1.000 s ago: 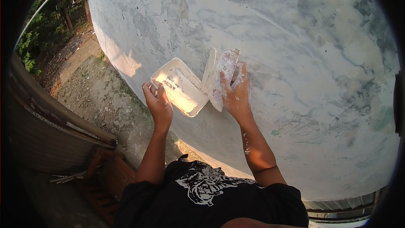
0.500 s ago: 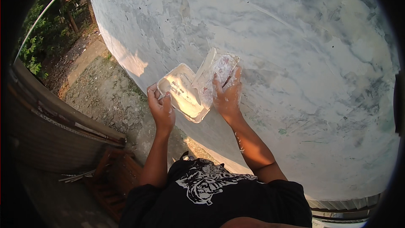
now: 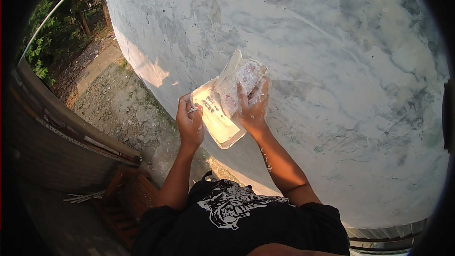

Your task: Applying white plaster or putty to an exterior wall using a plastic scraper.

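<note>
My left hand (image 3: 190,125) grips the left rim of a shallow rectangular tray (image 3: 222,130), its thumb over the edge. The tray is cream-coloured, smeared with plaster and tilted in the sunlight. In my right hand (image 3: 253,106) is a plaster-caked plastering float (image 3: 249,77), whitish with pinkish patches. A thin pale blade (image 3: 227,78) along its left side reaches over the tray's inside. My right fingers wrap the back of the float, and white smears cover them. Any handle is hidden by the hand and the coating.
A large wall (image 3: 341,80) with patchy white and grey plaster fills the right side. Rough ground (image 3: 123,99) runs along its foot. To the lower left stand a reddish-brown wooden chair (image 3: 130,196) and a corrugated surface (image 3: 57,151). Trees (image 3: 42,52) rise at upper left.
The tray and my left hand have shifted right and slightly down, and the tray is tilted more steeply. The float has moved slightly left, staying over the tray's edge.
</note>
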Available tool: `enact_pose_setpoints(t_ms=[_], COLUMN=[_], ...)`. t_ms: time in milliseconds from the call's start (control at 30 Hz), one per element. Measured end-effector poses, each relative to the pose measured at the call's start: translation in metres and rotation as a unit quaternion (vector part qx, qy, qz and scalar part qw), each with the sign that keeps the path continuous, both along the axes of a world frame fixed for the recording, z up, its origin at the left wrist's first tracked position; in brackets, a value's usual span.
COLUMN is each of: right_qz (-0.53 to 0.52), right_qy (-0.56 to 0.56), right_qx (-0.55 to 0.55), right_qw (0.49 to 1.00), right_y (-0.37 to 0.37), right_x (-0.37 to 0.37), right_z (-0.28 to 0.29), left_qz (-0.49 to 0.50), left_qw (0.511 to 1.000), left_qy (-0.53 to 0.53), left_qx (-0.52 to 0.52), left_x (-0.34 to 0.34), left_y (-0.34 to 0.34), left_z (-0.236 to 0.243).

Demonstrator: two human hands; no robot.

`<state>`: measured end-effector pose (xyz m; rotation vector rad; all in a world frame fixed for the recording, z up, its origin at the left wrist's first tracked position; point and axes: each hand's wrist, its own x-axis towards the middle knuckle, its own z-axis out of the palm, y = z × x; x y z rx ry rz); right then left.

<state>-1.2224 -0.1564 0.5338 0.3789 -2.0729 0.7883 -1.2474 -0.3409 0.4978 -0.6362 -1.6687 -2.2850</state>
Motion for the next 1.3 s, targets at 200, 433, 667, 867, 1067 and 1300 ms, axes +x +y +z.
enact_pose_setpoints(t_ms=[200,433,667,867,1067,1300], right_qz=[0.086,0.014,0.057,0.086,-0.034,-0.005], right_qy=[-0.065,-0.099,-0.187,-0.246,-0.169,-0.239], right_qx=[-0.207,-0.237,-0.294,-0.01,0.087,0.059], right_qw=[0.972,0.966,0.936,0.965,0.981,0.969], right_y=[-0.004,0.015,0.023,0.02,-0.003,-0.016], right_x=[0.013,0.032,0.053,0.054,0.042,0.022], right_z=[0.015,0.03,0.07,0.099,0.086,0.091], left_qz=[0.013,0.053,0.018,-0.024,-0.078,-0.067], left_qw=[0.999,0.998,0.99,0.968,0.979,0.974], left_qy=[-0.036,-0.011,-0.085,-0.195,-0.106,-0.083], left_qx=[-0.022,-0.013,0.109,0.157,0.157,0.198], left_x=[0.001,-0.017,-0.024,-0.037,-0.042,-0.029], left_y=[-0.001,0.001,0.009,0.009,0.01,0.024], left_z=[0.013,-0.009,0.004,-0.006,-0.006,0.0])
